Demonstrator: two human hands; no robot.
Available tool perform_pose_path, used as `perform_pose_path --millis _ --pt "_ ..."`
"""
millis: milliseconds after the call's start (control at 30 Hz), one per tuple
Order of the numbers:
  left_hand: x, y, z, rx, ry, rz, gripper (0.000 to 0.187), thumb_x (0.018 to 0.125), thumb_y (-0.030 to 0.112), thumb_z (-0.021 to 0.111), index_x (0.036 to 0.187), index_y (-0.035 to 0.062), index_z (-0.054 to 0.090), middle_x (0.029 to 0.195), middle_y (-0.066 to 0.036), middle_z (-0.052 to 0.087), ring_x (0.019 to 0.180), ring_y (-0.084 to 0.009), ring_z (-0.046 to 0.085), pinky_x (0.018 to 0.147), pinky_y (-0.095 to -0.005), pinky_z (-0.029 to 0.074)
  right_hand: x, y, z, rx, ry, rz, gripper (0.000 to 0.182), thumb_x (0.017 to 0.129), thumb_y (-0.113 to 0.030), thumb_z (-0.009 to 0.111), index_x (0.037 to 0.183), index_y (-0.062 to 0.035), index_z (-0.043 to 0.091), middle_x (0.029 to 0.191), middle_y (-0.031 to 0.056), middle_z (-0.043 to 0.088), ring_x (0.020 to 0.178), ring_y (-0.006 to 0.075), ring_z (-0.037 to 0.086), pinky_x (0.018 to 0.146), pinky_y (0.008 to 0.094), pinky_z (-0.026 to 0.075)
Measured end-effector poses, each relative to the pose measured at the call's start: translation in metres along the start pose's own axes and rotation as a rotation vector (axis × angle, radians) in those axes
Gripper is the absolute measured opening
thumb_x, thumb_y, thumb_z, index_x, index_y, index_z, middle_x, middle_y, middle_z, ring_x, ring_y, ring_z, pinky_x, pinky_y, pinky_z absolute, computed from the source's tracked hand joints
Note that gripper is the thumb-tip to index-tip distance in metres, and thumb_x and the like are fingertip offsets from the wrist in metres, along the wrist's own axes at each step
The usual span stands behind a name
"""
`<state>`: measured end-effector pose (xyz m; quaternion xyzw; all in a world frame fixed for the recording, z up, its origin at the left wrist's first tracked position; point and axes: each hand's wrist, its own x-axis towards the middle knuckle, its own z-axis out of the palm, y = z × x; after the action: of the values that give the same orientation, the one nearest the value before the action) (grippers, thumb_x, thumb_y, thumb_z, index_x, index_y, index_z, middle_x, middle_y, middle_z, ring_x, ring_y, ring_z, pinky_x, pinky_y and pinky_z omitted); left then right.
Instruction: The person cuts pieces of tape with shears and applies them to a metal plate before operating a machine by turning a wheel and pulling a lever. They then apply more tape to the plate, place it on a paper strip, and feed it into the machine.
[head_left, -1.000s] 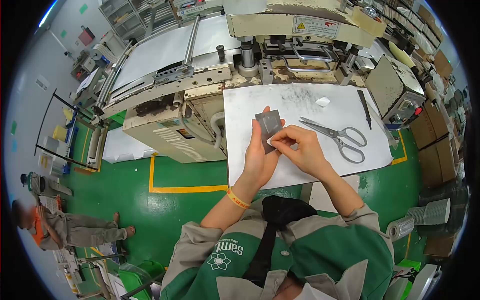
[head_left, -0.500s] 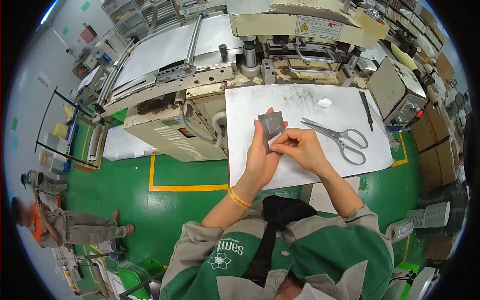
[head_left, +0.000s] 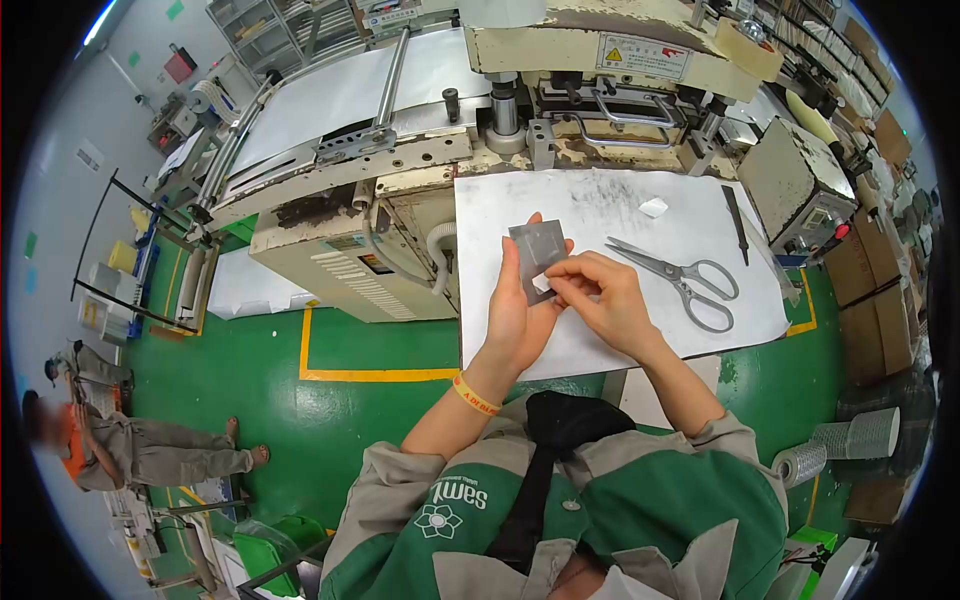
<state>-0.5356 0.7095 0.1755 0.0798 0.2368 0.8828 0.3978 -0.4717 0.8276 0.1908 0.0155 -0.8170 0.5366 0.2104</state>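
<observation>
Near the frame's centre, the left hand (head_left: 517, 320) props a small grey square sheet (head_left: 537, 250) upright, fingers closed behind it and thumb along its left edge, so the face is turned toward the camera. The right hand (head_left: 607, 295) is pinched shut at the sheet's lower right corner, fingertips (head_left: 556, 274) together on what looks like a pale layer or tab; whether it is lifting cannot be told. Both hover above a white paper-covered tabletop (head_left: 600, 205). Scissors (head_left: 682, 277) lie just right of the hands, within easy reach, and a dark blade-like tool (head_left: 735, 225) sits farther right.
</observation>
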Motion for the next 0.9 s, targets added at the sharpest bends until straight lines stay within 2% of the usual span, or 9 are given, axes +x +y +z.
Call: perform_pose_path --millis 133,233,333,567,633,700,733,833,900 --pt "0.001 0.001 0.005 -0.028 -0.019 0.001 0.053 0.096 0.050 0.023 0.139 0.0196 0.028 0.130 -0.015 0.040 0.121 -0.0271 0.038 0.103 -0.0453 0.029 -0.005 0.001 0.006 -0.119 0.046 -0.219 0.007 0.077 0.001 0.064 0.084 0.0011 0.062 0.080 0.0078 0.060 0.067 0.0134 0.059 0.059 0.0233 0.047" --pt "0.003 -0.002 0.003 -0.011 -0.021 0.008 0.052 0.096 0.050 0.023 0.139 0.0205 0.028 0.132 -0.012 0.040 0.120 -0.0267 0.038 0.103 -0.0467 0.029 -0.006 0.001 0.009 -0.135 0.051 -0.156 0.007 0.079 0.000 0.062 0.084 0.0015 0.058 0.076 0.0074 0.057 0.066 0.0136 0.054 0.059 0.0247 0.044" --pt "0.002 0.002 0.008 -0.052 0.002 -0.054 0.053 0.095 0.053 0.022 0.139 0.0227 0.027 0.125 -0.012 0.043 0.108 -0.0243 0.046 0.095 -0.0462 0.036 -0.002 0.005 0.001 -0.071 0.088 -0.032 0.006 0.083 -0.005 0.058 0.086 0.0002 0.055 0.073 0.0037 0.053 0.065 0.0110 0.048 0.058 0.0243 0.040" --pt "0.006 0.007 -0.006 -0.034 -0.036 -0.140 0.055 0.093 0.056 0.021 0.138 0.0251 0.026 0.130 -0.013 0.042 0.116 -0.0317 0.045 0.096 -0.0532 0.038 0.015 0.058 -0.052 0.010 0.296 0.187 0.014 0.088 -0.014 0.055 0.091 -0.0007 0.056 0.070 0.0005 0.056 0.062 0.0076 0.049 0.057 0.0219 0.041" --pt "0.012 0.007 -0.014 0.005 -0.003 -0.158 0.056 0.092 0.056 0.020 0.138 0.0234 0.027 0.130 -0.014 0.042 0.117 -0.0355 0.045 0.095 -0.0559 0.040 0.020 0.049 -0.077 -0.222 0.262 0.221 0.016 0.087 -0.005 0.054 0.101 -0.0001 0.057 0.079 0.0057 0.061 0.069 0.0111 0.056 0.062 0.0223 0.043" --pt "0.016 0.007 -0.020 -0.004 0.045 -0.175 0.053 0.094 0.052 0.021 0.136 0.0217 0.031 0.135 -0.014 0.038 0.119 -0.0403 0.041 0.097 -0.0597 0.037 0.018 0.051 -0.086 -0.686 0.327 -0.089 0.029 0.084 0.001 0.050 0.112 -0.0024 0.056 0.091 0.0139 0.063 0.080 0.0215 0.062 0.069 0.0276 0.047" --pt "0.018 0.007 -0.021 0.003 0.048 -0.184 0.053 0.094 0.052 0.020 0.137 0.0216 0.030 0.136 -0.013 0.037 0.119 -0.0410 0.041 0.096 -0.0603 0.036 0.016 0.045 -0.089 -0.710 0.172 -0.138 0.041 0.080 0.005 0.048 0.118 -0.0086 0.055 0.110 0.0168 0.058 0.100 0.0295 0.057 0.085 0.0352 0.044" --pt "0.022 0.003 -0.022 0.026 -0.023 -0.185 0.054 0.093 0.054 0.020 0.137 0.0225 0.028 0.133 -0.012 0.039 0.116 -0.0357 0.046 0.091 -0.0563 0.044 0.006 0.013 -0.057 -0.867 0.051 -0.373 0.045 0.075 -0.001 0.052 0.117 -0.0149 0.057 0.125 0.0133 0.049 0.111 0.0294 0.048 0.094 0.0420 0.036" --pt "0.022 0.001 -0.016 0.042 -0.029 -0.200 0.055 0.094 0.052 0.018 0.139 0.0216 0.025 0.135 -0.011 0.037 0.121 -0.0329 0.042 0.093 -0.0555 0.043 0.002 0.013 -0.039 -0.966 0.028 -0.407 0.045 0.074 -0.007 0.055 0.117 -0.0210 0.058 0.135 0.0100 0.040 0.120 0.0291 0.040 0.100 0.0475 0.026"
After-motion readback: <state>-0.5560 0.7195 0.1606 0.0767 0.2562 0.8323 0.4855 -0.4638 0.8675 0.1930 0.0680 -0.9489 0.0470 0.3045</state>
